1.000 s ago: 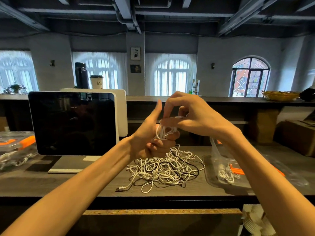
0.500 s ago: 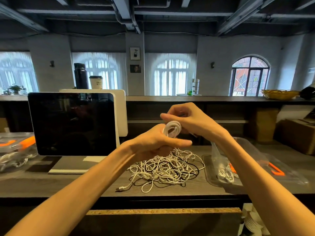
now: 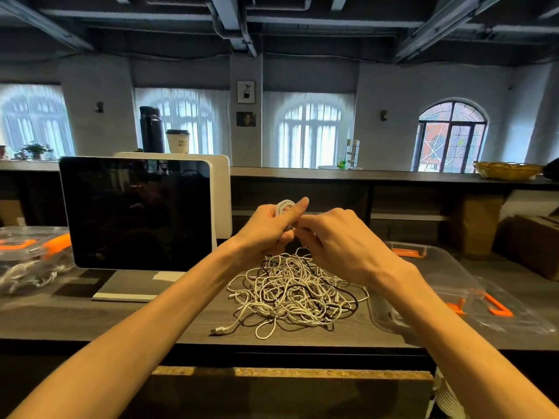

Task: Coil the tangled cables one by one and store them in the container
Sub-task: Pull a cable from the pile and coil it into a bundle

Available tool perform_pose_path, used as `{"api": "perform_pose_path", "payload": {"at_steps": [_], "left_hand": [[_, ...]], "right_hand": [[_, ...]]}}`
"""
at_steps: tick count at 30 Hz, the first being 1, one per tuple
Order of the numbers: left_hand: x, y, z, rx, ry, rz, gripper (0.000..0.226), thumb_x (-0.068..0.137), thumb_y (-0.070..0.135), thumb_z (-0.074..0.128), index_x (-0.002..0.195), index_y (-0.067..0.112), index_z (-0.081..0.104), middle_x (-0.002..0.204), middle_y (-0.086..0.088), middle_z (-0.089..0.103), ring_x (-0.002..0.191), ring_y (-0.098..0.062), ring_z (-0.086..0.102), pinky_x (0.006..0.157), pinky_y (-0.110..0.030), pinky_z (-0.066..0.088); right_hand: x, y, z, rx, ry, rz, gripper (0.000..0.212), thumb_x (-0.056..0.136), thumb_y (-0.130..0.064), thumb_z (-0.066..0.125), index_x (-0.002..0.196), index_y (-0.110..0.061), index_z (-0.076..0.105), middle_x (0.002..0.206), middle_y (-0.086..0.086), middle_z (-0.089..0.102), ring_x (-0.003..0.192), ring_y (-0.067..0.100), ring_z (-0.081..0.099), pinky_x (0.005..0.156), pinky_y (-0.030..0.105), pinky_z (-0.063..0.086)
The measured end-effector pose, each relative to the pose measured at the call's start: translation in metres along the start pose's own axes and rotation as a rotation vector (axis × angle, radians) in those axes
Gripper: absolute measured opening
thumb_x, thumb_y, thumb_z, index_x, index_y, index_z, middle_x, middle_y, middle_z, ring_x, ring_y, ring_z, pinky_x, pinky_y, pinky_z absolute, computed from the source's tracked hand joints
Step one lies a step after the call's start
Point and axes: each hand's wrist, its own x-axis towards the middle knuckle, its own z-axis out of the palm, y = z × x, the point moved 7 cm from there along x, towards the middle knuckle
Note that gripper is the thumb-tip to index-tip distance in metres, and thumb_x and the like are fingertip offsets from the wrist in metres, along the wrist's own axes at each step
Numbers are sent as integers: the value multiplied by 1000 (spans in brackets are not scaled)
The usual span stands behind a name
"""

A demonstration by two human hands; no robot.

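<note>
Both hands had drawn closer together since half a second before. Nearest lay the tangled cables (image 3: 295, 294) on the wooden desk (image 3: 90, 322), the clear container (image 3: 435, 267) just right (orange latches). Above, the left hand (image 3: 266, 226) gripped a white coil (image 3: 284, 205), thumb raised; the right hand (image 3: 335, 237) pinched its end.

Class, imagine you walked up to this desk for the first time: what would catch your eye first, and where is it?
First, the two hands raised at the centre: the left hand grips a small white coil of cable while the right hand works at it. Just below them a big tangled pile of cables sprawls on the desk. To the left stands a dark screen, and to the right a clear container with orange clips.
</note>
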Motion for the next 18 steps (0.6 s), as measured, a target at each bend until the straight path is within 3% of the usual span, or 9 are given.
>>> {"api": "perform_pose_path", "payload": {"at_steps": [3, 5, 6, 8, 10, 13, 15, 18], "left_hand": [[2, -1, -1, 146, 73, 32, 46, 94, 51, 61, 71, 10, 60, 55, -9, 52, 47, -21, 47, 43, -26, 40], [5, -1, -6, 275, 163, 83, 53, 93, 51, 64, 81, 0, 67, 71, -22, 64, 65, -38, 63, 60, -43, 58], [6, -1, -8, 321, 195, 109, 53, 92, 50, 65, 86, -2, 68, 77, -24, 66, 71, -39, 66, 67, -49, 59], [6, -1, -9, 388, 164, 135, 46, 94, 44, 67, 84, -1, 67, 73, -20, 65, 63, -30, 62, 65, -44, 56], [6, -5, -6, 430, 6, 122, 29, 96, 29, 66, 81, 4, 64, 67, -13, 61, 60, -22, 54, 59, -36, 47], [-3, -10, 3, 189, -219, 18, 13, 101, 12, 56, 91, 6, 61, 66, -1, 65, 50, -10, 49, 49, -19, 37], [-6, -7, 4, 12, -239, 1, 10, 102, 7, 53, 96, 5, 60, 65, -4, 63, 43, -5, 47, 42, -14, 35], [-9, -8, 10, 1, -239, -26, 20, 103, 5, 47, 89, 9, 60, 55, -2, 45, 38, -6, 34, 36, -15, 25]], "right_hand": [[-3, -9, 3, -3, -24, -47, 22, 105, -27, 50, 97, -17, 68, 77, 3, 70, 60, 21, 61, 59, 40, 54], [-5, -13, 4, 22, -29, -57, 22, 105, -27, 51, 100, -17, 70, 78, 2, 70, 59, 19, 59, 57, 37, 52], [-5, -15, 3, 36, -28, -60, 22, 105, -26, 53, 100, -16, 71, 78, 1, 70, 59, 19, 59, 57, 37, 52], [-5, -18, -1, 62, -39, -52, 20, 103, -22, 56, 101, -15, 74, 82, 2, 73, 64, 18, 63, 61, 37, 54], [-3, -18, -8, 80, -81, -39, 19, 102, -18, 59, 100, -14, 77, 86, 1, 73, 69, 15, 64, 63, 31, 53], [1, -16, -26, 111, -106, -60, 17, 101, -18, 61, 92, -14, 76, 80, -4, 68, 65, 6, 59, 57, 23, 46], [2, -18, -35, 123, -98, -84, 15, 99, -19, 64, 90, -16, 76, 79, -6, 68, 66, 5, 59, 57, 22, 45], [4, -23, -39, 166, -77, -99, 13, 98, -18, 67, 93, -15, 78, 82, -6, 71, 69, 4, 61, 63, 23, 49]]}}
